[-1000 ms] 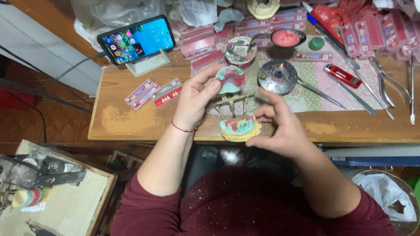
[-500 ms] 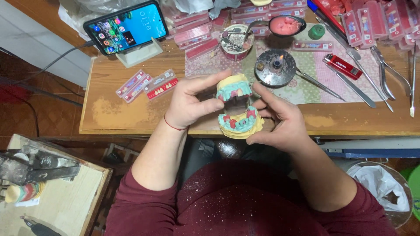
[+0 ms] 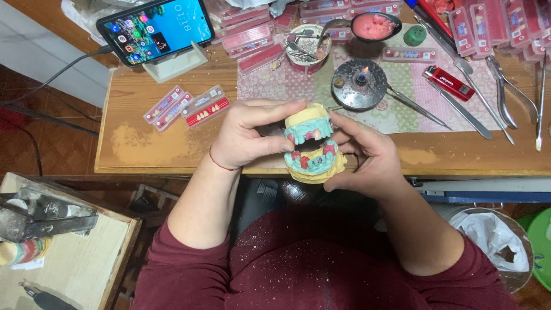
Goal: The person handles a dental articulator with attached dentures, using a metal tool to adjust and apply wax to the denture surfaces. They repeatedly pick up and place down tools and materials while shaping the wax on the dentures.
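Note:
Both my hands hold a yellow plaster dental model [image 3: 313,146] with teal wax rims and red wax patches, an upper and a lower part set like open jaws. My left hand [image 3: 247,135] grips its left side, thumb and forefinger on the upper part. My right hand [image 3: 367,155] cups the right side and the base from below. The model hangs just over the near edge of the wooden workbench [image 3: 143,149].
On the bench lie a small lit burner in a metal dish [image 3: 360,83], a red lighter [image 3: 446,84], metal hand tools [image 3: 505,92], trays of artificial teeth [image 3: 205,106], a cup of instruments [image 3: 307,46], a bowl of pink wax [image 3: 374,26] and a propped phone [image 3: 155,28]. A side table [image 3: 63,247] stands low at the left.
The model was lifted off the bench edge toward me and its two parts were brought together like jaws. The view has shifted closer over the hands.

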